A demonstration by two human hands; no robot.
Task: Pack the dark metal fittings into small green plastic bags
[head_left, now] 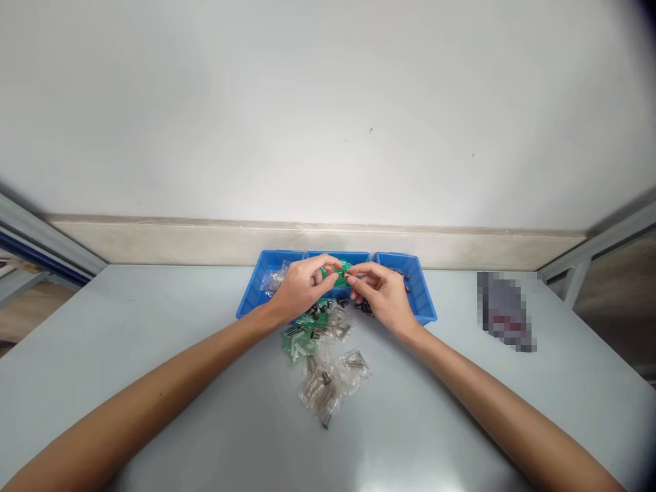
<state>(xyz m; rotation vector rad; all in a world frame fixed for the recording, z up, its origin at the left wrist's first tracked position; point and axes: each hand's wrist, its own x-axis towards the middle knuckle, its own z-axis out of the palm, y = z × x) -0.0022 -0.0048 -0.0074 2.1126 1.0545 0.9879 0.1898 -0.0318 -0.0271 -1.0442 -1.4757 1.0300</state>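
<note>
Both hands are pinched onto one small green bag (339,274), held up just over the middle blue bin (359,258). The left hand (300,287) has it between thumb and fingertips from the left, and the right hand (380,290) nips the other end the same way, so both grips are narrow and closed on the bag.

Three blue bins sit side by side against the back edge of the grey table (154,355); the left one holds a clear bag (274,279). Nearer the person, between the forearms, lies a pile of little bags of dark metal parts (322,355), roughly five or six clear ones plus one green, too overlapped to count exactly. A blurred-out object (505,311) sits off to the right.
</note>
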